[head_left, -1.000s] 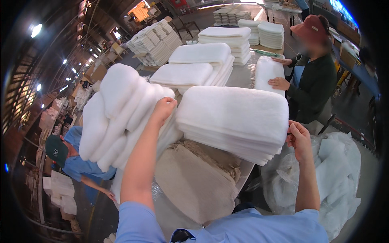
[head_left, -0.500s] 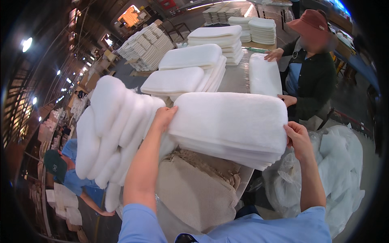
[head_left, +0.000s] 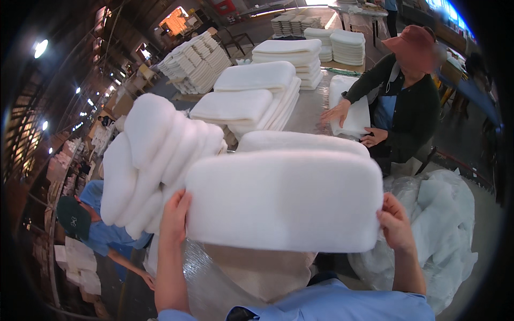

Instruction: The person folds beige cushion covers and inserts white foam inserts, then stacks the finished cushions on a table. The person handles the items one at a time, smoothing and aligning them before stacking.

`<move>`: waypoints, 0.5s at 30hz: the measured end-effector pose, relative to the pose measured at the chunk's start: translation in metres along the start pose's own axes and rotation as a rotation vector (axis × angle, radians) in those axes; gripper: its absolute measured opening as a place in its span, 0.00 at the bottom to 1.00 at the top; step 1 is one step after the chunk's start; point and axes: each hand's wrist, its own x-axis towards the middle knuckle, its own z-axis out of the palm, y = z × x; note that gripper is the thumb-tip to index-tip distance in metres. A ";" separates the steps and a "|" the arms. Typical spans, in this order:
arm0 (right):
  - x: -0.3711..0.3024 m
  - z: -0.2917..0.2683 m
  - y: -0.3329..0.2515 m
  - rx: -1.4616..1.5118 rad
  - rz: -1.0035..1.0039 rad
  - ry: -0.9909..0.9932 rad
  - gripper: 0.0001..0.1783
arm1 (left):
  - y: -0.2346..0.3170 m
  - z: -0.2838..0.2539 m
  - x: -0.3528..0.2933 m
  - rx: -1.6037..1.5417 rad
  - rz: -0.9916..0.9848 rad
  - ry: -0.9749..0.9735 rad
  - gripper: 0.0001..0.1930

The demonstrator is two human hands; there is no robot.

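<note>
A white rounded rectangle of thick padding (head_left: 284, 200) is held up in front of me, its broad face toward me. My left hand (head_left: 175, 208) grips its left edge, and my right hand (head_left: 394, 220) pinches its right edge. Just behind it shows the top of another white pad (head_left: 302, 141), mostly hidden by the held one. To the left leans a pile of puffy white pads (head_left: 155, 144). Beneath the held pad, part of a beige sheet of material (head_left: 262, 273) lies on the shiny table (head_left: 206, 283).
Folded white pads (head_left: 233, 106) are stacked beyond, with more stacks (head_left: 289, 51) farther back. A co-worker in a red hat (head_left: 409, 96) handles a white pad (head_left: 348, 107) at the right. A plastic bag of white material (head_left: 428, 235) stands near right; another person (head_left: 93, 219) is at far left.
Both my hands have drawn the pad toward me and tilted its face up, away from the pad behind. The co-worker's hand has slid down over their pad.
</note>
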 end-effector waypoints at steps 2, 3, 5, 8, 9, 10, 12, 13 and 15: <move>-0.016 0.003 0.017 0.033 0.100 -0.090 0.13 | -0.033 -0.036 -0.055 -0.039 -0.097 -0.024 0.23; -0.023 0.012 0.025 0.042 0.169 -0.108 0.14 | -0.050 -0.047 -0.082 -0.077 -0.162 0.011 0.25; -0.035 0.026 0.039 0.001 0.301 -0.146 0.15 | -0.086 -0.063 -0.135 -0.184 -0.276 0.120 0.26; -0.032 0.046 0.067 -0.140 0.445 -0.216 0.17 | -0.141 -0.082 -0.196 -0.317 -0.383 0.320 0.28; -0.024 0.055 0.080 -0.185 0.470 -0.240 0.18 | -0.155 -0.088 -0.213 -0.315 -0.403 0.362 0.29; -0.019 0.059 0.095 -0.232 0.493 -0.252 0.19 | -0.168 -0.092 -0.228 -0.314 -0.427 0.392 0.30; -0.001 0.069 0.112 -0.254 0.473 -0.324 0.19 | -0.180 -0.099 -0.255 -0.355 -0.446 0.500 0.31; 0.012 0.083 0.115 -0.270 0.476 -0.356 0.19 | -0.185 -0.102 -0.268 -0.369 -0.450 0.561 0.31; 0.037 0.109 0.119 -0.285 0.465 -0.417 0.19 | -0.195 -0.105 -0.291 -0.474 -0.397 0.617 0.33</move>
